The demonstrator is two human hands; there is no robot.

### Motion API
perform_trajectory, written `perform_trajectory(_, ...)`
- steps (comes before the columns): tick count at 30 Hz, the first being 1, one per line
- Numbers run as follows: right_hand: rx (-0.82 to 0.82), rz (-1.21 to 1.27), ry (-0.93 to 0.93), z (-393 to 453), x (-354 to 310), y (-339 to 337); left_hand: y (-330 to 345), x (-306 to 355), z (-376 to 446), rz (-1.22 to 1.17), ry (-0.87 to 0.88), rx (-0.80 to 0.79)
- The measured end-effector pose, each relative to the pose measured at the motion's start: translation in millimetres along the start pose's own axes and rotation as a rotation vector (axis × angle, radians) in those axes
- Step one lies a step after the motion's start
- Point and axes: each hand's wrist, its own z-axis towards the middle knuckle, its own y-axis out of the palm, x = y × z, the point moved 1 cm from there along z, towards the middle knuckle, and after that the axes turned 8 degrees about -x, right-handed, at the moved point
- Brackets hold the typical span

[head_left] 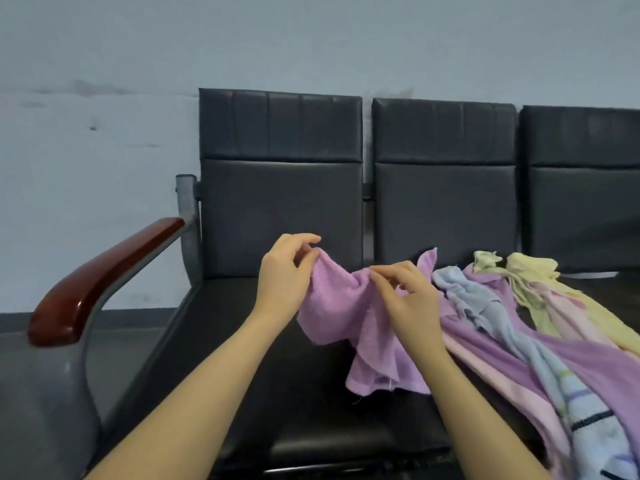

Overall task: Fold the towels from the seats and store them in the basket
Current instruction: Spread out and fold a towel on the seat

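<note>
Grey wall fills the background behind a row of dark padded seats. Over the nearest seat cushion I see my left hand pinching the top edge of a purple towel between thumb and curled fingers. My right hand sits just beside it, fingers curled and pinching the same upper edge, so the cloth sags between the two hands and hangs down in loose folds toward the cushion. Just past my right hand lies a heap of other towels spread across the next seat: a light blue one, a longer purple one, a pink one, and pale yellow ones farthest out. Out beyond my left hand is a reddish wooden armrest on a grey metal frame.
</note>
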Motion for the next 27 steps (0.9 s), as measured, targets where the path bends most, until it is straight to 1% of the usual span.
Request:
perform_trajectory(2, -0.096, -0.004, -0.016, -13, -4, 19, -19, -12, -14, 0.020, -0.069, 0.014)
perform_trajectory(4, -0.169, 0.020, 0.005, -25, -5, 34, -32, -24, -27, 0.101, -0.144, -0.028)
perform_trajectory(5, -0.193, 0.048, 0.035, -32, -5, 39, -37, -30, -34, 0.157, -0.189, -0.078)
perform_trajectory(7, -0.235, 0.084, 0.111, -45, 0, 48, -41, -41, -49, 0.283, -0.276, -0.226)
perform_trajectory(9, -0.251, 0.055, 0.180, -60, 13, 51, -38, -48, -61, 0.406, -0.319, -0.378)
perform_trajectory(10, -0.254, 0.019, 0.212, -66, 21, 52, -34, -49, -67, 0.444, -0.325, -0.424)
perform_trajectory(13, -0.276, -0.138, 0.330, -73, 41, 51, -20, -59, -81, 0.500, -0.345, -0.499)
perform_trajectory(15, -0.286, -0.182, 0.353, -70, 50, 48, -9, -71, -87, 0.596, -0.331, -0.550)
perform_trajectory(18, -0.303, -0.233, 0.380, -66, 64, 43, -3, -91, -91, 0.689, -0.360, -0.572)
perform_trajectory(21, -0.321, -0.275, 0.458, -65, 78, 48, -3, -109, -91, 0.723, -0.391, -0.512)
perform_trajectory(24, -0.337, -0.310, 0.486, -58, 89, 64, -5, -129, -87, 0.718, -0.468, -0.422)
perform_trajectory(27, -0.390, -0.380, 0.511, -50, 90, 85, -6, -148, -81, 0.675, -0.530, -0.437)
